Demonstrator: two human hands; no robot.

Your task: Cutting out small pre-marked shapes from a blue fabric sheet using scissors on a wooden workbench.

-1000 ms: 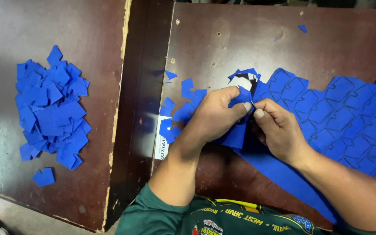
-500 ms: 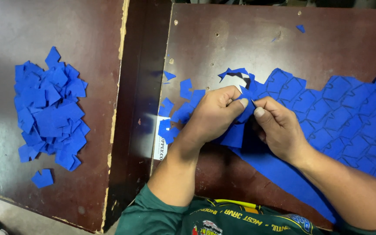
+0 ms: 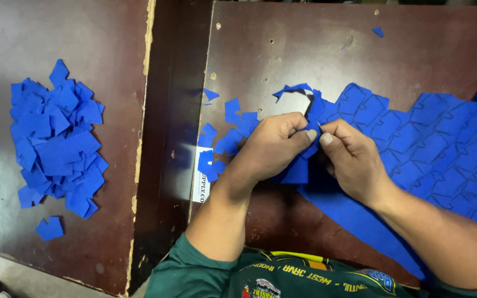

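On the right-hand brown board [image 3: 415,44], our left hand [image 3: 271,146] and right hand [image 3: 351,157] meet, fingers closed, pinching one blue cut piece [image 3: 309,144] at the blue die-cut sheet [image 3: 443,149] edge, loose blue pieces [image 3: 56,143] heaped well apart on our left.

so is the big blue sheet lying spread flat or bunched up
Mostly spread flat over the table; the blue sheet lifts only where both hands pinch its edge.

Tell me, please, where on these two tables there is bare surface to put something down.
Free: the right table top strip, above the blue sheet, with only stray scraps. Also the left table's upper part, above the pile of blue pieces. Crowded: around the left hand and right hand, where loose pieces lie, and the sheet's whole right side.
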